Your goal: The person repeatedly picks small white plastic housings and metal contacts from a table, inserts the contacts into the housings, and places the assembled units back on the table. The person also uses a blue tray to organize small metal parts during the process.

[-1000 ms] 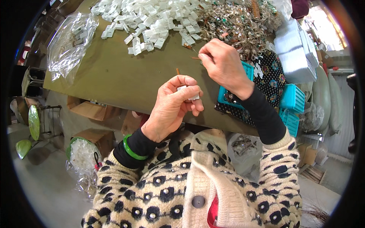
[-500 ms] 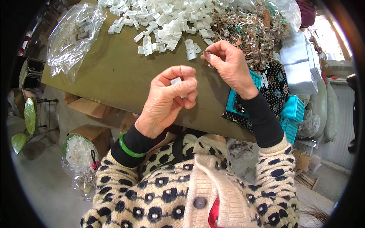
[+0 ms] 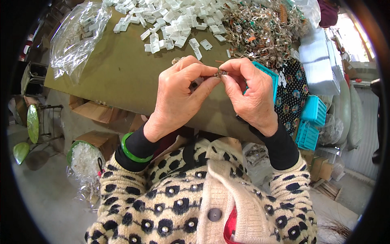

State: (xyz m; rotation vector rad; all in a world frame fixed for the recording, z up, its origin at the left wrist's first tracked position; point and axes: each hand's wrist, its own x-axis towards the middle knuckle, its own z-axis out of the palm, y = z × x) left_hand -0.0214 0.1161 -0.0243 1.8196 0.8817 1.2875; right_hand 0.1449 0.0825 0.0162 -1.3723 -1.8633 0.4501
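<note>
My left hand (image 3: 176, 95) and my right hand (image 3: 252, 95) meet over the middle of the table, thumbs and forefingers pinching. Between their fingertips is a small, shiny brownish-clear piece (image 3: 220, 74), too small to make out fully. Part of a whitish plastic piece (image 3: 195, 84) shows inside the curled fingers of my left hand, mostly hidden. Beyond the hands lies a heap of small white plastic cases (image 3: 174, 24). Right of it is a tangled pile of small clear, brown and green pieces (image 3: 262, 36).
A turquoise basket (image 3: 273, 81) stands behind my right hand on a dark patterned cloth (image 3: 290, 101). Stacked white trays (image 3: 319, 61) and more turquoise baskets (image 3: 313, 112) are at the right. A clear plastic bag (image 3: 75, 44) lies on the table's left.
My right hand has come back and down with a small piece. My left hand has moved up to meet it, its fingertips now on the small piece too.
</note>
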